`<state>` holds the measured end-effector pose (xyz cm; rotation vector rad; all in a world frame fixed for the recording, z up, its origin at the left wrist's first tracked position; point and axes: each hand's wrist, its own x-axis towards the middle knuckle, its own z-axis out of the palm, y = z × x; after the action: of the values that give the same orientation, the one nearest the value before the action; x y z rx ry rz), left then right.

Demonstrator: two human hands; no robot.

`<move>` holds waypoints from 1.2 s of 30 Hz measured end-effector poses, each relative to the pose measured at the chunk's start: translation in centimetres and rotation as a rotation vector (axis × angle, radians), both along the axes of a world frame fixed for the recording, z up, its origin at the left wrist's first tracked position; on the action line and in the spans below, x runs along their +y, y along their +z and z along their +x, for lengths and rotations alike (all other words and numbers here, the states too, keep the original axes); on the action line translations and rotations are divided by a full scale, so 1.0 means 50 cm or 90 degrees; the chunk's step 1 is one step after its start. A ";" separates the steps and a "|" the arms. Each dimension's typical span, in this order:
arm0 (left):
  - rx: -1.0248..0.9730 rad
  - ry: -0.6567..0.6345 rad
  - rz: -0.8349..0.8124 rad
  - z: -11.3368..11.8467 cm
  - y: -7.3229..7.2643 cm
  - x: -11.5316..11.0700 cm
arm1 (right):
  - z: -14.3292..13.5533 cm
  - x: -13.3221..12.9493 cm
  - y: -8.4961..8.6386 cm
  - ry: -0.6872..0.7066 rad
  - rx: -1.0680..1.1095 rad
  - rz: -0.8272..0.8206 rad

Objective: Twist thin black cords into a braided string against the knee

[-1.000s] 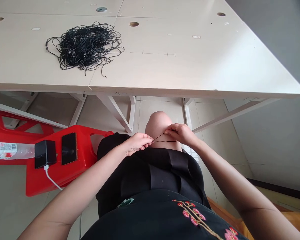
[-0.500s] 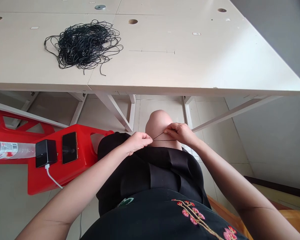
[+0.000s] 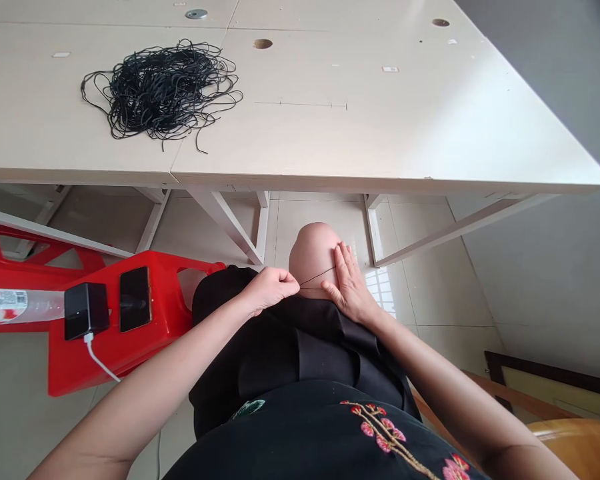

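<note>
Left hand: set just left of the knee, above the skirt; pinching the cord between thumb and fingers, pressed together at the tips
Right hand: laid against the right side of the knee, palm down; touching skin with fingers stretched out and close together, thumb spread away from them
Cord: thin, black; drawn across the knee between both hands in two strands; joined at the left fingertips; slanting up to the right fingers in the upper strand, nearly level toward the right thumb in the lower; hidden under the right hand
Tangle: black, loosely heaped on the bench, left of centre; straggling in loops; well apart from both hands
Bench: pale, seamed; pierced by round holes; marked with a thin line right of the tangle
Skirt: black, folded over the lap
Stool: red; at the left, beyond the left arm
Phone: lying flat on the stool, near its middle
Block: black; just left of the phone; plugged with a white cable
Bottle: clear, labelled; on its side, just beside the block
</note>
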<state>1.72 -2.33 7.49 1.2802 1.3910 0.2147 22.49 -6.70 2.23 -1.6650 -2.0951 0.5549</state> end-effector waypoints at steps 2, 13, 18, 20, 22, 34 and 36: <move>0.001 0.012 -0.004 -0.014 -0.004 0.001 | -0.007 -0.030 -0.014 -0.006 -0.005 -0.026; -0.064 0.118 -0.092 -0.057 -0.027 0.044 | -0.046 0.072 0.007 -0.086 -0.076 -0.054; -0.086 0.159 -0.093 -0.068 -0.032 0.059 | -0.061 0.118 0.011 -0.115 -0.111 -0.066; -0.087 0.173 -0.094 -0.072 -0.035 0.064 | -0.063 0.135 0.011 -0.124 -0.113 -0.068; -0.086 0.178 -0.093 -0.076 -0.036 0.071 | -0.064 0.153 0.011 -0.123 -0.105 -0.065; -0.086 0.219 -0.097 -0.084 -0.033 0.120 | -0.080 0.267 0.030 -0.068 -0.160 -0.146; -0.085 0.224 -0.105 -0.086 -0.036 0.128 | -0.083 0.287 0.031 -0.057 -0.157 -0.181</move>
<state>-2.56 4.08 5.71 0.8651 1.4789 0.4096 18.36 7.65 3.79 -2.0691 -2.1768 0.6753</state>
